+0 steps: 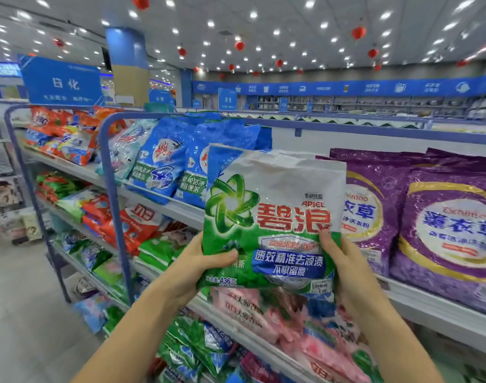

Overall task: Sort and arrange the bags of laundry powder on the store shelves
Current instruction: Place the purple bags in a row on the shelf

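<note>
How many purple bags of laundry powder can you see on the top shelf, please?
2 front faces: the nearer purple bag at far right, and another purple bag just left, partly covered by the held Ariel bag. More may sit behind.

The Ariel laundry powder bag [272, 217] is held upright in front of the top shelf [181, 208], the left hand [200, 268] at its lower left corner and the right hand [344, 261] at its lower right. Behind it to the left stand the Diaopai bags [164, 167]; to its right, the lavender powder bags [443, 225]. Below lie the pink bags [264, 308].
</note>
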